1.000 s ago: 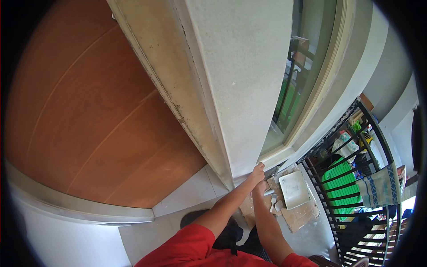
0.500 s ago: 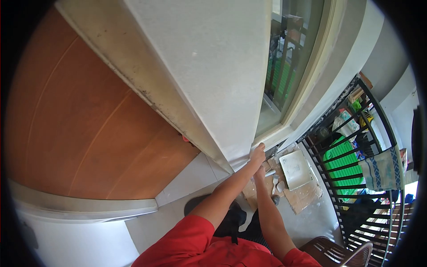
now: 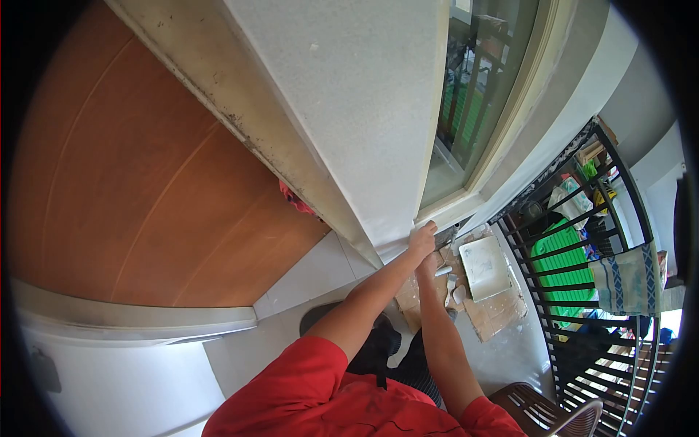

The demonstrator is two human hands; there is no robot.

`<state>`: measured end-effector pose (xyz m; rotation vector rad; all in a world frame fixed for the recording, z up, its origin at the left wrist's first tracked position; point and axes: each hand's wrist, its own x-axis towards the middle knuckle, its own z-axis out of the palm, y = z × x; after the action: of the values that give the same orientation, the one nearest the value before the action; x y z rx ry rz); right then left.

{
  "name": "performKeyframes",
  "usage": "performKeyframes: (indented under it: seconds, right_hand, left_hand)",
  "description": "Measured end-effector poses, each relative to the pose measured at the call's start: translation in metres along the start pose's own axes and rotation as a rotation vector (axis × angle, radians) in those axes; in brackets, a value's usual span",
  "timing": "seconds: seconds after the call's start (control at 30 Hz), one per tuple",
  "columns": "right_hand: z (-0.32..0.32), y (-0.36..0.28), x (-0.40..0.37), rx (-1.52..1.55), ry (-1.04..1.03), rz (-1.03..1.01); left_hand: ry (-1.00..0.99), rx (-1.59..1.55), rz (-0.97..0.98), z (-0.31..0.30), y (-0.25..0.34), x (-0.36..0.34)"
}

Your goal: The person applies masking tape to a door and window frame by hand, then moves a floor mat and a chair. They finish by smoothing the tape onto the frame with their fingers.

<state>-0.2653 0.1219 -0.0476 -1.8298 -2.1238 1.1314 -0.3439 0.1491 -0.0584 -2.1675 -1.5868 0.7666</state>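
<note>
Both arms, in red sleeves, stretch toward the lower corner of a window frame (image 3: pixel 455 211). My left hand (image 3: pixel 421 240) is closed beside the bottom of the frame, at the edge of the pale wall (image 3: pixel 342 109). Just below it, my right hand (image 3: pixel 427 266) is closed too, close to or against the left one. What the fingers hold is too small and hidden to make out. Right of the hands, a white paint-marked tray (image 3: pixel 486 268) lies on stained cardboard (image 3: pixel 499 315), with a white roller (image 3: pixel 443 271) and small scraper-like tools (image 3: pixel 451 285) beside it.
A brown door panel (image 3: pixel 145 175) is at left, with red cloth (image 3: pixel 295 200) at its edge. Dark railing (image 3: pixel 542 306) curves along the right, a towel (image 3: pixel 628 280) over it and green slatted plastic (image 3: pixel 564 266) behind. A brown chair (image 3: pixel 531 408) stands at lower right.
Both hands have moved slightly up along the window corner, staying close together. The view has shifted a little, and more of the red cloth by the door shows.
</note>
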Motion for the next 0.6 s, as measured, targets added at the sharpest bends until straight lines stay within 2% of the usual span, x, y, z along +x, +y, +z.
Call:
performKeyframes:
  seconds: [0.03, 0.07, 0.13, 0.3, 0.37, 0.5, 0.6]
  right_hand:
    - [0.010, 0.006, 0.007, -0.041, 0.004, 0.038]
    - [0.017, 0.011, 0.009, -0.082, 0.005, 0.077]
    - [0.014, 0.015, -0.004, -0.012, 0.021, 0.106]
    - [0.024, 0.046, -0.033, 0.120, 0.018, 0.181]
    - [0.030, 0.061, -0.050, 0.165, 0.103, 0.166]
    - [0.047, 0.112, -0.079, 0.201, 0.090, 0.199]
    - [0.047, 0.144, -0.099, 0.311, 0.033, 0.327]
  left_hand:
    - [0.022, 0.027, -0.122, 0.018, 0.011, 0.007]
    - [0.020, 0.022, -0.125, 0.002, 0.002, 0.000]
    - [-0.022, -0.132, 0.046, -0.046, -0.032, -0.023]
    - [-0.050, -0.095, 0.072, -0.050, -0.035, -0.027]
    - [-0.059, -0.047, 0.090, -0.055, -0.036, -0.031]
    - [0.059, 0.004, 0.014, -0.053, -0.031, -0.028]
    - [0.050, 0.052, 0.003, -0.039, -0.023, -0.020]
